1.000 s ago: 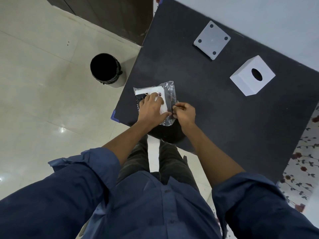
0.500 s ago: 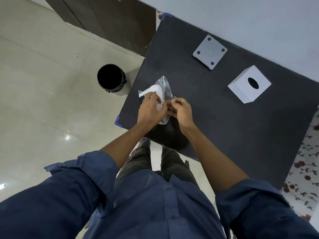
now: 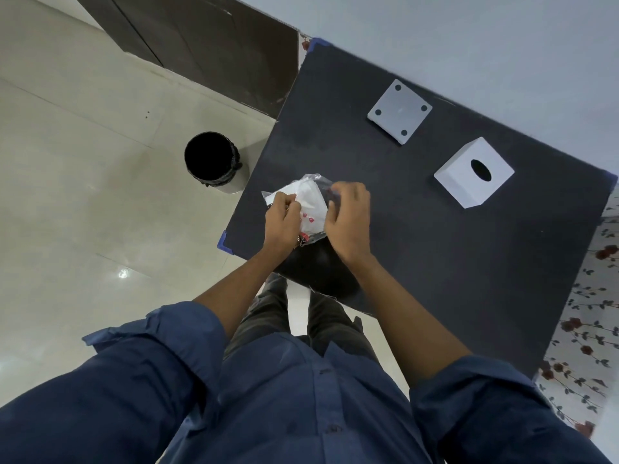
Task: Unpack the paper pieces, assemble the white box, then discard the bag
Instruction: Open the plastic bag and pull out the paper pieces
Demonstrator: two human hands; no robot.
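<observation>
Both grips, left hand [image 3: 282, 218] and right hand [image 3: 348, 220], on crinkly clear bag [image 3: 313, 199].

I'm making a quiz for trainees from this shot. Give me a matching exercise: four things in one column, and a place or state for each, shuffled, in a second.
Things:
1. clear bag
2. bin
3. white box with a hole
4. flat square plate

Places or states:
a. on the floor beside the table's left edge
b. lying flat at the table's far side, four dark dots
c. held in both hands
d. standing on the table, right of the hands

Pairs: 1-c, 2-a, 3-d, 4-b
</observation>
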